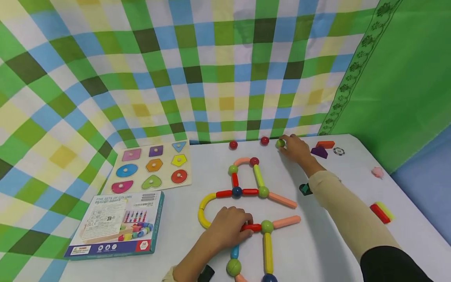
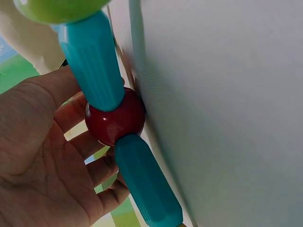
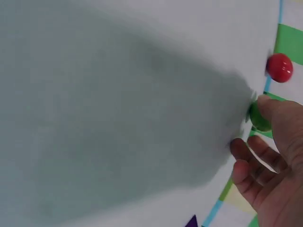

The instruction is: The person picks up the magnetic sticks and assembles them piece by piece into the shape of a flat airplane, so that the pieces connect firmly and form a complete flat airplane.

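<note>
My left hand (image 1: pixel 226 226) is over the lower part of a stick-and-ball figure, its fingers curled around a dark red ball (image 2: pixel 116 120). Teal sticks (image 2: pixel 147 182) join that ball on two sides. From beside its thumb a red stick (image 1: pixel 252 227) runs to a green ball with a yellow stick (image 1: pixel 268 252) below it. At the table's far edge, my right hand (image 1: pixel 296 150) pinches a loose green ball (image 3: pixel 259 118), thumb on top; part of its grip is hidden. The upper figure has a blue ball (image 1: pixel 237 192) and a curved yellow piece (image 1: pixel 203 209).
Two loose red balls (image 1: pixel 264 141) lie along the back edge. On the left are a shape puzzle board (image 1: pixel 165 182) and a boxed toy (image 1: pixel 116 223). Orange and purple blocks (image 1: pixel 319 152), a chip (image 1: pixel 339 151) and red and yellow-green pieces (image 1: pixel 380 214) lie on the right.
</note>
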Demonstrator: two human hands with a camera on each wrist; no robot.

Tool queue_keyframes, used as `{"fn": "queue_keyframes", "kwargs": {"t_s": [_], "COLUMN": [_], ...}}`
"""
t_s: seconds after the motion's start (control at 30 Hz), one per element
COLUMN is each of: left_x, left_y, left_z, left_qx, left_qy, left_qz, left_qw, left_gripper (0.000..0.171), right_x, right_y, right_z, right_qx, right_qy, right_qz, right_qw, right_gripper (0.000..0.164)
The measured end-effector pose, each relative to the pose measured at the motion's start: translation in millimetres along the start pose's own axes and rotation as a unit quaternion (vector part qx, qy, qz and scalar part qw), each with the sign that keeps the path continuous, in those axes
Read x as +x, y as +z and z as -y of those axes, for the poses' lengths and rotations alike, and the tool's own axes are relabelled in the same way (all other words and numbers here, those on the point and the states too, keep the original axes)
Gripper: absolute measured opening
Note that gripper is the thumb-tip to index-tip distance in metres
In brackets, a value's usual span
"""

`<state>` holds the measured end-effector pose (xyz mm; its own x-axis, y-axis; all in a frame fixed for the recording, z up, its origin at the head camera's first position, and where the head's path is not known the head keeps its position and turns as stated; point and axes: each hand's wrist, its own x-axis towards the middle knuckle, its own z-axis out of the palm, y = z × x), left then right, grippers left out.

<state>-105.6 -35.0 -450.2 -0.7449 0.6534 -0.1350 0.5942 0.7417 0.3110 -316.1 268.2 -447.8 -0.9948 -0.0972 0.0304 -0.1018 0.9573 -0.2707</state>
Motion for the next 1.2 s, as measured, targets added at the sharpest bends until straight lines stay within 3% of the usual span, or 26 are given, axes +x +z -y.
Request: {"fn": "queue_keyframes", "kwargs": {"t_s": [0.2, 0.4, 0.6, 0.73, 0.9, 1.03, 1.2], "left_x": [-1.8, -0.8, 7.5, 26.0, 64.9, 94.9, 114.6], "left_y": [-1.4, -6.7, -23.5, -34.1, -40.8, -34.9, -21.2], "left_z": [3.6, -1.2, -15.1, -31.0, -42.8, -43.2, -36.9], "left_qx": [-0.001, -0.01, 0.002, 0.039, 0.114, 0.159, 0.153], "left_qy": [0.004, 0.013, 0.026, 0.056, 0.08, 0.079, 0.067], "left_qz": [-0.002, -0.012, -0.049, -0.075, -0.076, -0.055, -0.031], "left_qw": [1.0, 0.9998, 0.9985, 0.9949, 0.9873, 0.9826, 0.9854], "left_gripper": [0.026, 0.026, 0.025, 0.03, 0.036, 0.035, 0.027], "right_x": [-16, -83, -149, -177, -195, -204, -213], "right_y": [2, -24, -35, -28, -12, -4, 3], "right_z": [-1, -12, -15, -17, -15, -15, -15], "right_qx": [0.023, 0.052, 0.104, 0.132, 0.168, 0.181, 0.185], "right_qy": [-0.013, -0.072, -0.087, -0.087, -0.084, -0.073, -0.068], "right_qz": [0.01, -0.007, -0.006, 0.03, 0.089, 0.092, 0.08], "right_qw": [1.0, 0.996, 0.991, 0.987, 0.978, 0.976, 0.977], "right_gripper": [0.041, 0.036, 0.029, 0.027, 0.028, 0.029, 0.03]}}
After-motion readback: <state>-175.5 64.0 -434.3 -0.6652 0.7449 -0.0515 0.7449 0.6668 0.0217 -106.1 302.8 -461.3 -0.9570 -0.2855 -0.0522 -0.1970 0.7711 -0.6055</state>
